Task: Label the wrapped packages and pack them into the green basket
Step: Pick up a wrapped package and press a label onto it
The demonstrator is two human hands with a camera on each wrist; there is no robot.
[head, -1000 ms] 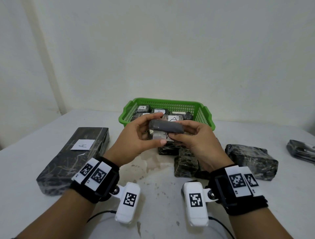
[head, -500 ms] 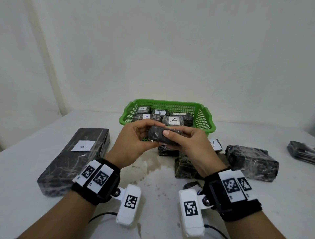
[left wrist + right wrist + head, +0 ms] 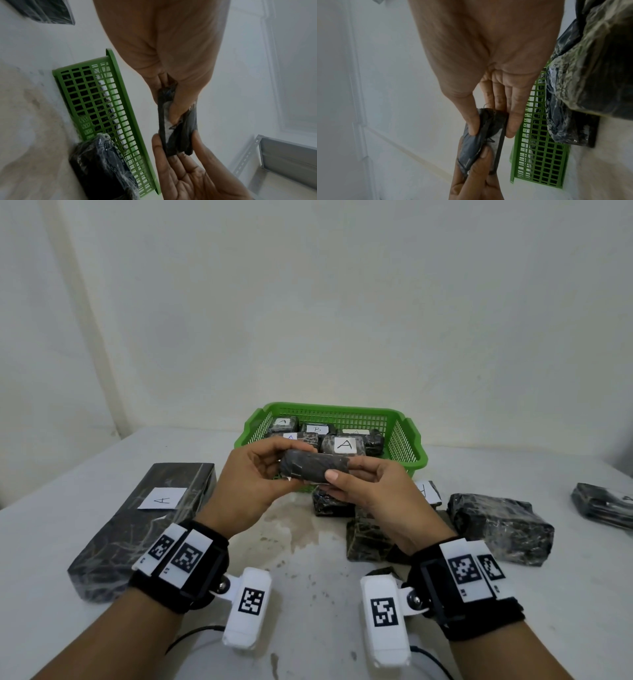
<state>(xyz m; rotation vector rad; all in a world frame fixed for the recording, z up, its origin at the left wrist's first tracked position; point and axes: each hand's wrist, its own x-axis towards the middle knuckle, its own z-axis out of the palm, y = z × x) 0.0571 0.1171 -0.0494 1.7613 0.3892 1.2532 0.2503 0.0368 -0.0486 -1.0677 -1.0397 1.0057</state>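
item: small dark package (image 3: 313, 469), held level between both hands, raised off the table (image 3: 308, 556) and just on the near side of the green basket (image 3: 407, 440). left hand (image 3: 251, 491) is clamped on its left end, thumb beneath and fingers curled over the top. right hand (image 3: 371, 491) is clamped on its right end, thumb laid across the front face, fingers behind. a white strip, probably a label, is seen along the package's underside in both wrist views; whether it is fully pressed down cannot be told. the two-ended grip is judged to serve for turning the package and smoothing the strip.

item: green basket, just beyond the fingertips of both hands. several labelled packages (image 3: 344, 445) are lying inside it, marked a and b, labels up so that they can be read. room for more is seen at its right side.

item: long package (image 3: 137, 529), outward of the left wrist, flat on the table, white label marked a on top. judged too long for the basket.

item: loose packages (image 3: 500, 529), beneath and outward of the right hand, on the table; one paper label (image 3: 426, 491) is lying just past the right knuckles, within easy reach. one further package (image 3: 603, 505) is set well apart at the far right.

stage, as judged: labelling of the held package under way, several left to do.
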